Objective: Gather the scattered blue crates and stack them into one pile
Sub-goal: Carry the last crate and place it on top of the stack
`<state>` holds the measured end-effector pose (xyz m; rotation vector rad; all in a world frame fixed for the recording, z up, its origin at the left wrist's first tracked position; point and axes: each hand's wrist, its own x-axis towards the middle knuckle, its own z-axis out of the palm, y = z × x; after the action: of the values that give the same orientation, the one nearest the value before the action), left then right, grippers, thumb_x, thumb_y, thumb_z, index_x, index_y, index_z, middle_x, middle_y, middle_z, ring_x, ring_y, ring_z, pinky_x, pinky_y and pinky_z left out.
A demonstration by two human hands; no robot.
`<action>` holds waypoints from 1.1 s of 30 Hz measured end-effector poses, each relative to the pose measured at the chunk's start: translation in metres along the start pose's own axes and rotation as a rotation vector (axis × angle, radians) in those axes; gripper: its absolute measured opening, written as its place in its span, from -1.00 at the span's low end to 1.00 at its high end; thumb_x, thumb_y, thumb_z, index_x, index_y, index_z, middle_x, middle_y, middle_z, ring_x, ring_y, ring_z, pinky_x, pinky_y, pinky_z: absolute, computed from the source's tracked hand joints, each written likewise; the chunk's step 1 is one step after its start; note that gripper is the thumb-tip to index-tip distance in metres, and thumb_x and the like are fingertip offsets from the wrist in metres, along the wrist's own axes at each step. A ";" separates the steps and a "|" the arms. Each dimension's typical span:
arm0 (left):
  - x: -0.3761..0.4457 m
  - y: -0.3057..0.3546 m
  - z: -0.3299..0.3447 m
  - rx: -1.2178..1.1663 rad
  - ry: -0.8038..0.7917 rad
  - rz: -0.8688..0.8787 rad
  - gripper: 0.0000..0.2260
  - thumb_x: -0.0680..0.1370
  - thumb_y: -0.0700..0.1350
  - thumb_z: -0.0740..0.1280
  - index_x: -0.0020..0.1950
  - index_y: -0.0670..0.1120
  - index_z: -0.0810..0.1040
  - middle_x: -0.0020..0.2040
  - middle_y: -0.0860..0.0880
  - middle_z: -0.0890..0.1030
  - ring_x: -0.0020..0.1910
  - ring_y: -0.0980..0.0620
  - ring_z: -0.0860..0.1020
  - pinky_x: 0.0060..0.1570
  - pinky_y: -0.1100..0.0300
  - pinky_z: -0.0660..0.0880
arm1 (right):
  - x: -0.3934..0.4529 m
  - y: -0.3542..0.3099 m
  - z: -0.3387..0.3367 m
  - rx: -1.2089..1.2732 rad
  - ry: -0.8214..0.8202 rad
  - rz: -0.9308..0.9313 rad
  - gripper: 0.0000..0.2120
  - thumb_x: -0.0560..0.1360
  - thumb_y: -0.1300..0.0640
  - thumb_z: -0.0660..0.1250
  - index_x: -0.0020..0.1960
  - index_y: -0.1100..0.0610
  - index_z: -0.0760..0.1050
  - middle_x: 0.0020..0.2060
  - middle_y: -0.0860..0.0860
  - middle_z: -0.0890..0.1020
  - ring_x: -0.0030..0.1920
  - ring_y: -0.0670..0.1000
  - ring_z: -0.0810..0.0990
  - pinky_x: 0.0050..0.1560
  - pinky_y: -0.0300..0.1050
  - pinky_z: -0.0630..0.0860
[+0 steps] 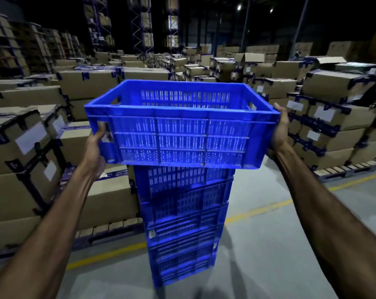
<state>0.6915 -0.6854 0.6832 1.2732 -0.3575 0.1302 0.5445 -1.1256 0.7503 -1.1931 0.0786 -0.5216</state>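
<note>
I hold a blue slatted crate (180, 137) at chest height, directly above a tall pile of several blue crates (182, 225) standing on the floor. My left hand (96, 152) grips the crate's left end, fingers curled round its lower corner. My right hand (279, 128) grips the right end near the rim, thumb on top of the edge. The held crate is upright, empty, and its base looks level with or just over the top of the pile; whether they touch is hidden.
Pallets of taped cardboard boxes (32, 160) stand close on the left and more boxes (333, 117) on the right. Grey floor with a yellow line (258, 210) runs behind the pile. Tall racks (141, 24) rise at the back.
</note>
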 end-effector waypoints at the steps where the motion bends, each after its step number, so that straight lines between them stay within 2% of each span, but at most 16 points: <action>1: 0.010 -0.007 0.005 0.006 -0.002 0.002 -0.41 0.63 0.23 0.29 0.50 -0.15 0.43 0.37 -0.14 0.60 0.30 -0.21 0.60 0.21 -0.27 0.56 | 0.008 0.001 0.003 0.012 0.001 0.008 -0.46 0.65 -0.22 -0.02 -0.03 0.09 0.61 -0.24 0.02 0.72 -0.29 0.01 0.67 -0.26 -0.20 0.59; 4: 0.044 -0.029 0.022 -0.009 0.022 0.007 -0.45 0.67 0.19 0.24 0.47 -0.20 0.44 0.30 -0.13 0.64 0.22 -0.18 0.64 0.20 -0.26 0.58 | 0.051 0.003 0.003 -0.007 0.028 0.016 -0.47 0.66 -0.19 -0.02 0.01 0.12 0.61 -0.24 0.03 0.73 -0.31 0.01 0.67 -0.32 -0.22 0.57; 9: 0.084 -0.056 0.039 -0.006 0.031 -0.025 -0.47 0.68 0.21 0.21 0.47 -0.15 0.48 0.36 -0.17 0.60 0.29 -0.22 0.60 0.24 -0.24 0.55 | 0.115 0.021 -0.006 0.013 -0.001 0.030 -0.53 0.64 -0.16 0.03 -0.04 0.08 0.62 -0.22 0.04 0.70 -0.29 0.03 0.65 -0.27 -0.18 0.56; 12: 0.100 -0.068 0.046 0.012 0.046 -0.023 -0.47 0.70 0.19 0.17 0.48 -0.16 0.46 0.39 -0.20 0.57 0.31 -0.23 0.59 0.24 -0.23 0.56 | 0.150 0.035 -0.010 0.050 -0.033 0.065 -0.50 0.64 -0.16 0.03 -0.06 0.08 0.65 -0.19 0.05 0.72 -0.26 0.05 0.66 -0.25 -0.17 0.58; 15: 0.111 -0.077 0.052 0.025 0.085 -0.027 -0.46 0.70 0.19 0.17 0.50 -0.19 0.43 0.41 -0.21 0.55 0.33 -0.25 0.56 0.30 -0.27 0.50 | 0.181 0.045 -0.016 0.052 -0.076 0.088 -0.49 0.62 -0.21 0.05 0.13 0.11 0.63 -0.10 0.08 0.72 -0.19 0.08 0.68 -0.17 -0.11 0.59; 17: 0.114 -0.080 0.057 0.035 0.115 -0.041 -0.50 0.70 0.18 0.16 0.47 -0.15 0.49 0.42 -0.19 0.55 0.36 -0.24 0.55 0.31 -0.25 0.51 | 0.197 0.051 -0.018 0.068 -0.098 0.105 -0.50 0.62 -0.20 0.06 0.17 0.13 0.59 -0.11 0.08 0.72 -0.19 0.07 0.67 -0.17 -0.11 0.58; 20: 0.115 -0.087 0.062 0.033 0.162 -0.056 -0.56 0.70 0.17 0.16 0.42 -0.06 0.55 0.40 -0.14 0.57 0.35 -0.21 0.57 0.26 -0.22 0.55 | 0.217 0.063 -0.021 0.077 -0.129 0.127 -0.52 0.61 -0.20 0.07 0.09 0.10 0.63 -0.10 0.09 0.72 -0.17 0.09 0.67 -0.13 -0.08 0.58; 23: 0.112 -0.100 0.059 0.044 0.195 -0.114 -0.59 0.69 0.18 0.17 0.40 -0.01 0.57 0.40 -0.10 0.58 0.30 -0.17 0.60 0.13 -0.14 0.63 | 0.226 0.080 -0.028 0.123 -0.166 0.176 -0.49 0.62 -0.18 0.05 -0.02 0.07 0.69 -0.11 0.09 0.73 -0.17 0.09 0.68 -0.16 -0.10 0.61; 24: 0.112 -0.104 0.057 0.052 0.210 -0.114 -0.58 0.69 0.16 0.19 0.43 -0.02 0.55 0.40 -0.09 0.58 0.30 -0.16 0.61 0.11 -0.11 0.64 | 0.228 0.085 -0.032 0.140 -0.165 0.182 -0.51 0.61 -0.17 0.06 0.01 0.09 0.67 -0.11 0.10 0.73 -0.16 0.09 0.68 -0.16 -0.10 0.62; 27: 0.111 -0.109 0.051 0.106 0.224 -0.105 -0.51 0.66 0.16 0.25 0.52 -0.06 0.45 0.40 -0.08 0.58 0.31 -0.17 0.59 0.13 -0.12 0.63 | 0.235 0.098 -0.042 0.143 -0.166 0.158 -0.51 0.60 -0.18 0.08 0.20 0.14 0.58 0.05 0.16 0.67 -0.02 0.15 0.66 0.01 0.02 0.59; 31: 0.109 -0.108 0.048 0.165 0.221 -0.112 -0.50 0.64 0.20 0.29 0.51 -0.02 0.45 0.41 -0.09 0.57 0.33 -0.19 0.59 0.17 -0.19 0.60 | 0.237 0.102 -0.047 0.057 -0.185 0.164 -0.39 0.63 -0.31 0.03 0.25 0.09 0.65 0.21 0.19 0.67 0.15 0.20 0.65 0.19 0.15 0.57; 33: 0.103 -0.110 0.050 0.186 0.254 -0.120 -0.55 0.63 0.18 0.32 0.44 0.00 0.52 0.35 -0.06 0.63 0.27 -0.16 0.62 0.16 -0.20 0.59 | 0.230 0.102 -0.049 0.018 -0.170 0.139 -0.36 0.64 -0.35 -0.02 0.24 0.02 0.67 0.22 0.14 0.68 0.18 0.18 0.67 0.20 0.15 0.59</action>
<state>0.8109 -0.7762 0.6300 1.4394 -0.0512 0.2247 0.7663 -1.2386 0.6887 -1.2004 0.0113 -0.2967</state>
